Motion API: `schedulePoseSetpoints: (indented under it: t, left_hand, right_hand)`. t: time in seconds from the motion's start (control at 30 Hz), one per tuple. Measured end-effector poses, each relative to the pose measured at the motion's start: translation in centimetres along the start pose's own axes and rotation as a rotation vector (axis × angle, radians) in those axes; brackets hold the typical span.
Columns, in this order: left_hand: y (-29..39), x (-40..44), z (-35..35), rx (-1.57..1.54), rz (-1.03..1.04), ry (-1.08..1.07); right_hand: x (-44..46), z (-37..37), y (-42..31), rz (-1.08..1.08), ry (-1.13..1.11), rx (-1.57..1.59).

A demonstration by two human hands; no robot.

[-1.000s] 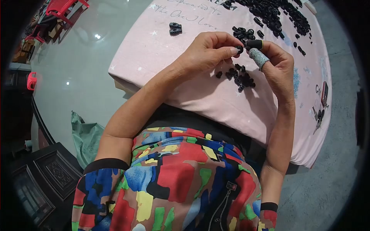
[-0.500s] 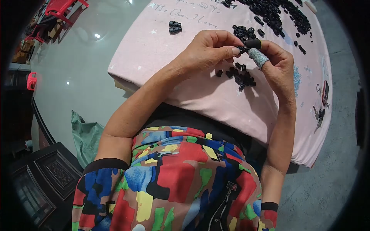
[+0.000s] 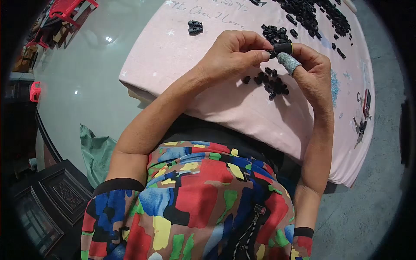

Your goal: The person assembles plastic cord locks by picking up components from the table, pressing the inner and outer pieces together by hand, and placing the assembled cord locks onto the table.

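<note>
Above the pink cloth, my left hand [image 3: 236,54] pinches a small black plastic cord lock [image 3: 272,53] between thumb and fingertips. My right hand [image 3: 313,73] meets it from the other side, also closed on the piece. A black cover is on its index finger and a grey-speckled wrap on its thumb; they hide part of the cord lock. Just below my fingers lies a small cluster of black parts [image 3: 275,86]. Behind them is a group of longer black pieces [image 3: 273,33]. Two cord locks [image 3: 195,28] lie side by side to the left.
A large heap of black pieces [image 3: 305,17] covers the far side of the pink cloth [image 3: 156,60]. Near the right edge are a phone [image 3: 367,103] and keys [image 3: 360,130]. On the floor at left stand a red chair [image 3: 69,11] and a green bag [image 3: 97,151].
My hands stay together at the cord lock, with the right fingertips shifted slightly left and up over it. The view has moved a little; the pieces on the cloth look unchanged.
</note>
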State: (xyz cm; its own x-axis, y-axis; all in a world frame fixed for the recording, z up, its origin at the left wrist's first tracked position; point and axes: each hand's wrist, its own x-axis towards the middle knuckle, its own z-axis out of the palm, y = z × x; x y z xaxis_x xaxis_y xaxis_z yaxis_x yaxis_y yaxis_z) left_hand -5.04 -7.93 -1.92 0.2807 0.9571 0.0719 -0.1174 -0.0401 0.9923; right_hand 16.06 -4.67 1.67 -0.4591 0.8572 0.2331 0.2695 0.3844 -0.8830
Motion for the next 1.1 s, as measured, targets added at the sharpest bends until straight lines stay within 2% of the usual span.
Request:
schedulePoseSetpoints:
  t: [0.13, 0.23, 0.33, 0.83, 0.93, 1.03, 1.1]
  left_hand:
    - [0.1, -0.1, 0.1, 0.024, -0.018, 0.021]
    - [-0.6, 0.2, 0.5, 0.009, 0.103, 0.07]
    - [0.1, -0.1, 0.2, 0.056, 0.001, 0.037]
    - [-0.3, -0.2, 0.5, 0.135, 0.006, 0.06]
    - [-1.2, 0.1, 0.7, 0.087, 0.15, 0.121]
    - [-0.3, -0.2, 0.5, 0.054, -0.006, 0.063]
    - [-0.4, -0.2, 0.5, -0.008, -0.022, 0.059]
  right_hand:
    - [0.0, 0.2, -0.3, 0.053, -0.015, 0.032]
    - [0.0, 0.2, -0.5, 0.086, -0.01, 0.053]
    - [0.0, 0.2, -0.3, 0.097, -0.008, 0.094]
    - [-0.2, 1.0, -0.2, 0.063, -0.005, 0.031]
    - [-0.3, 1.2, -0.4, 0.049, 0.003, 0.001]
    - [-0.2, 1.2, -0.4, 0.044, 0.014, 0.044]
    - [-0.1, 1.3, -0.3, 0.023, 0.045, 0.057]
